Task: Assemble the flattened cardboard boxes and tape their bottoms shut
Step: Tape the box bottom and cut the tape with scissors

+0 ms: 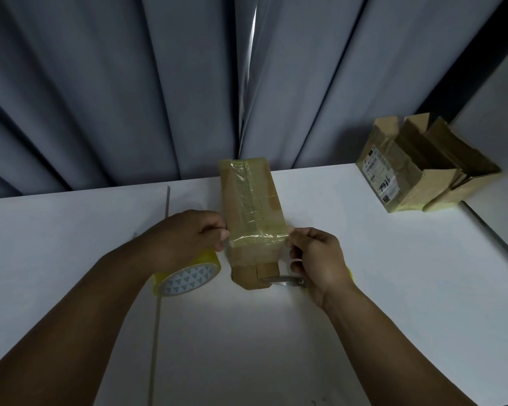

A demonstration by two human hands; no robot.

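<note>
The brown cardboard box [251,212] wears shiny, crinkly tape [248,197] (see-through); beside it, scissors [285,281] look like smooth metal.

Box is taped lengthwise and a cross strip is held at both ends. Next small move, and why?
Probably fold the strip's two ends down onto the box's side walls and rub them flat. The tape strip already lies across the box at its near edge, while the left hand and right hand each pinch an end beside the box.
</note>
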